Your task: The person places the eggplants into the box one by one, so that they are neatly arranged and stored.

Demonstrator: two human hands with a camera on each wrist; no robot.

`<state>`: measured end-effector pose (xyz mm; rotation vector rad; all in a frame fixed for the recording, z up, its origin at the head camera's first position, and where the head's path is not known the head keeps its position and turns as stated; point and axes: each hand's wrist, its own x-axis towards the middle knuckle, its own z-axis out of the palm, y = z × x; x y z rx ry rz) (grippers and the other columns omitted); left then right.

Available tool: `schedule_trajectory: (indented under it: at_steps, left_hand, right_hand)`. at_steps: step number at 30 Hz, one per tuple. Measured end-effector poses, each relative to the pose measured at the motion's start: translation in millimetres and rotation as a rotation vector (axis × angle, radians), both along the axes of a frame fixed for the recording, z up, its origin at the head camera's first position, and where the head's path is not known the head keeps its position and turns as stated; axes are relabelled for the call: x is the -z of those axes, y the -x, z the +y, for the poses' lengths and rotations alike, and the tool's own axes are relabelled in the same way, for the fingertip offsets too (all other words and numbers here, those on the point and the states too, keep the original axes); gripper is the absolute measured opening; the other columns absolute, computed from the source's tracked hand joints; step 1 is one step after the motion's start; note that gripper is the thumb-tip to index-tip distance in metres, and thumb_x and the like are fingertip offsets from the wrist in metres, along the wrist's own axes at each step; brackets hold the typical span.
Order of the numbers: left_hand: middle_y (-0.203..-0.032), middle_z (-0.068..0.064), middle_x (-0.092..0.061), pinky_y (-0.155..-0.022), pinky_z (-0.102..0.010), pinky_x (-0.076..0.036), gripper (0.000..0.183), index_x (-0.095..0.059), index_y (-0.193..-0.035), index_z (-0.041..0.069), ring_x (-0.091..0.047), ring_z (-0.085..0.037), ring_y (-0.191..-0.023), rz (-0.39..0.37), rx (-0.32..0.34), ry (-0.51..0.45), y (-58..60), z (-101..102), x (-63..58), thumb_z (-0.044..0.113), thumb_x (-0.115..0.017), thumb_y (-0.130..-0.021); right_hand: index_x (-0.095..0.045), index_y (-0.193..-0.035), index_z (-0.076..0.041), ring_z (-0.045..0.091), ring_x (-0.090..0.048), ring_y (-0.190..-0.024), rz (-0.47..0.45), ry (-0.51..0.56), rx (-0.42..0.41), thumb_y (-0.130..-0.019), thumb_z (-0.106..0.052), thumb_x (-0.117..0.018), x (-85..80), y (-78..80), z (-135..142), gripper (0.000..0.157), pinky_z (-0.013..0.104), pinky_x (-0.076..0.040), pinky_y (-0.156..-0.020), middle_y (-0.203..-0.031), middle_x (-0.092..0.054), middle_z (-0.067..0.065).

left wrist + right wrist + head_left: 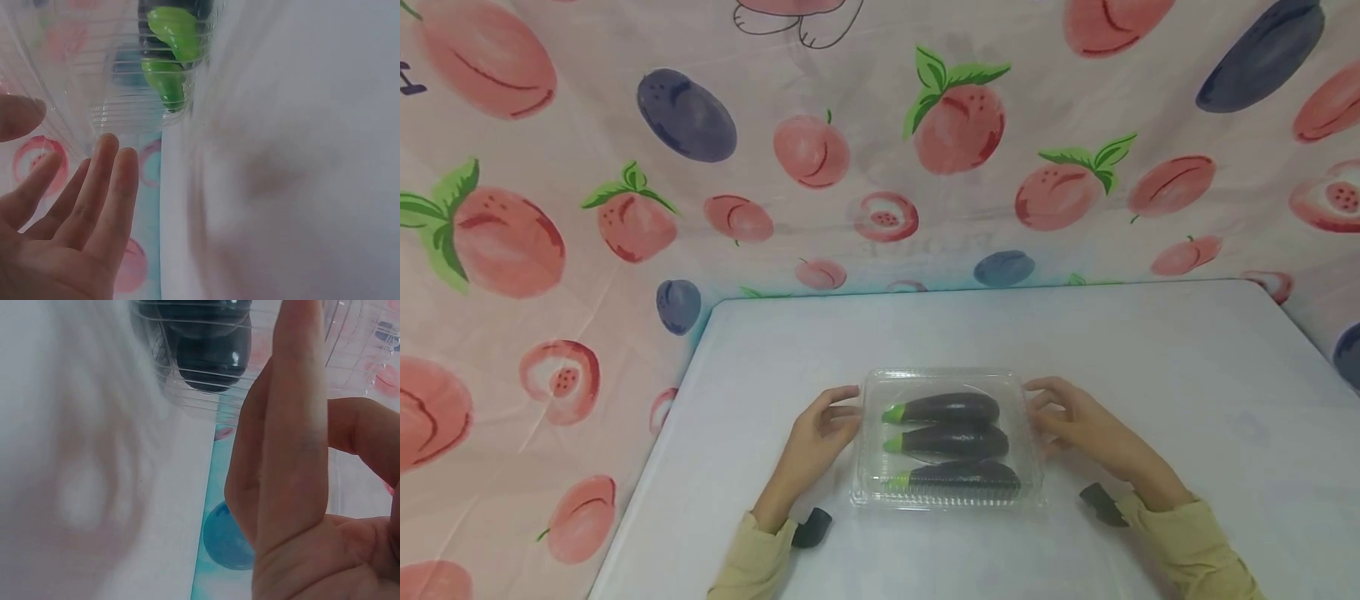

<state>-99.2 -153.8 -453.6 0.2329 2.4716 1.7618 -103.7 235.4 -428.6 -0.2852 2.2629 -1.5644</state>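
A clear plastic clamshell box point(951, 377) sits on the table with three dark purple eggplants lying side by side in it. They are the far one point(958, 408), the middle one point(967, 442) and the near one point(970, 479), their green ends pointing left. At the box's left side is my left hand point(816, 437), its fingers loosely extended and the fingertips right at the wall. My right hand point(1086, 429) stands at the opposite side, fingertips close against the wall. In the right wrist view, a long straight finger point(297, 437) overlaps the ribbed plastic and the thumb is bent.
The white table point(1187, 350) carries the box near its front middle. A fruit-printed cloth point(865, 100) hangs behind and along the left. Dark pieces at the left cuff point(812, 528) and the right cuff point(1102, 504) show beside the sleeves.
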Motion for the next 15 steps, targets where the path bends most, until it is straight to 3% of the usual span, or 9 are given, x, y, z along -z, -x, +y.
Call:
schedule_trajectory:
  at_steps: [8,15]
  left_hand:
    - [-0.132,0.000,-0.062,-0.094,-0.031,-0.056,0.044,-0.055,-0.137,0.020,-0.065,-0.021,-0.115,-0.011,0.014,0.037,-15.2,-3,-1.6,0.021,-0.069,-0.095]
    - [-0.130,-0.007,-0.063,-0.092,-0.024,-0.055,0.047,-0.054,-0.137,0.014,-0.064,-0.027,-0.116,-0.062,0.036,-0.008,-28.3,-4,-2.7,0.017,-0.070,-0.094]
  right_hand:
    - [-0.036,-0.142,0.006,0.013,-0.065,-0.091,0.005,0.030,-0.006,-0.100,-0.015,-0.058,0.1,-0.7,1,0.051,0.040,-0.062,-0.067,-0.116,-0.054,0.027]
    - [-0.036,-0.142,0.006,0.012,-0.064,-0.092,0.015,0.020,0.004,-0.101,-0.014,-0.058,-1.0,-1.7,-1,0.051,0.038,-0.062,-0.067,-0.117,-0.054,0.028]
